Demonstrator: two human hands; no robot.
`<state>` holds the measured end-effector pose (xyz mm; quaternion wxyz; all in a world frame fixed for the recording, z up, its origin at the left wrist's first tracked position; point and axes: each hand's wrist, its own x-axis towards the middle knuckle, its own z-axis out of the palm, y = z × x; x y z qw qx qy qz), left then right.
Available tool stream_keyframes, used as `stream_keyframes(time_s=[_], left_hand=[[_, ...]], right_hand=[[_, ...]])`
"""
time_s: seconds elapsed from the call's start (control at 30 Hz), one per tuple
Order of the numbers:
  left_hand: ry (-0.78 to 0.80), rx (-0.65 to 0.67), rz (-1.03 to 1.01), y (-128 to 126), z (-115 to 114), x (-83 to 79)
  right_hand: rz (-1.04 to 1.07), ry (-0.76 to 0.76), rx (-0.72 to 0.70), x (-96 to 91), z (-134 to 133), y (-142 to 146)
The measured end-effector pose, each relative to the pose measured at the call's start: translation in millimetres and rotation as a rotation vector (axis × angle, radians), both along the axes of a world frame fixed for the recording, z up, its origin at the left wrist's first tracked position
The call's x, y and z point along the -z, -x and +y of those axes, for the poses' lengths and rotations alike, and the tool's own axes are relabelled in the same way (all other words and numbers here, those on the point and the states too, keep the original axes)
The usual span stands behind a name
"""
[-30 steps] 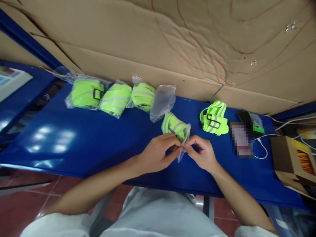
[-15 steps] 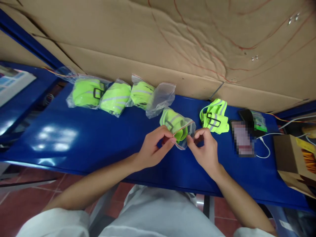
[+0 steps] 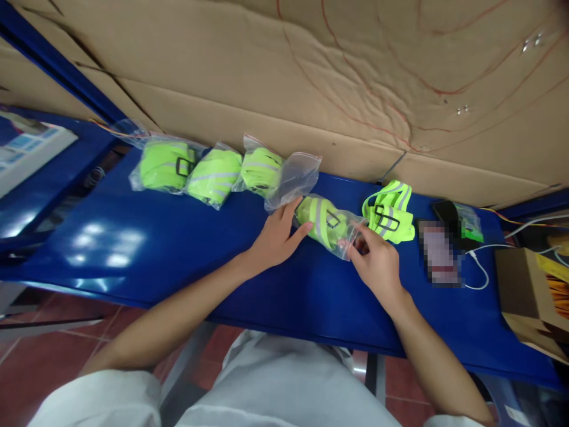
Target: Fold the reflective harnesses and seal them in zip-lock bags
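Note:
A clear zip bag [image 3: 344, 252] with a folded neon-yellow reflective strap [image 3: 317, 219] inside lies between my hands, its mouth towards the right. A black buckle shows through the plastic. My left hand [image 3: 278, 234] grips the bag's left end, with the thumb on the near side and the fingers partly hidden behind it. At the bag's mouth, my right hand [image 3: 376, 258] pinches the plastic with curled fingers. Just beyond my right hand sits a loose, unbagged reflective strap [image 3: 391, 213] with a black buckle.
Several bagged straps [image 3: 164, 166] line the back left of the blue table [image 3: 178, 237]. Beside them lies a flat clear bag [image 3: 297, 178]. A blurred-out phone [image 3: 440, 252], a white cable [image 3: 484, 279] and an open cardboard box [image 3: 515, 284] are at right. A cardboard wall [image 3: 267, 89] stands behind.
My left hand has moved from the bag's mouth to its left end. The bag has turned, so its mouth faces right, and my right hand now pinches that edge.

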<state>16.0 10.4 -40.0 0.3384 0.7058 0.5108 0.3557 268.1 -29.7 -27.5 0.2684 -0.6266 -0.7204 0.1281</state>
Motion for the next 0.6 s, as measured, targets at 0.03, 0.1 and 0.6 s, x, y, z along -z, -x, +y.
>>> stream_keyframes(time_s=[0.03, 0.1, 0.6], left_hand=[[0.033, -0.011, -0.009, 1, 2, 2.2], [0.071, 0.001, -0.032, 2, 4, 3.9], [0.285, -0.039, -0.836, 0, 0, -17.0]], right_hand=[[-0.02, 0.062, 0.03, 1.2, 2, -3], [0.033, 0.209, 0.02, 3.3, 7, -7], [0.856, 0.508, -0.168, -0.1, 10, -6]])
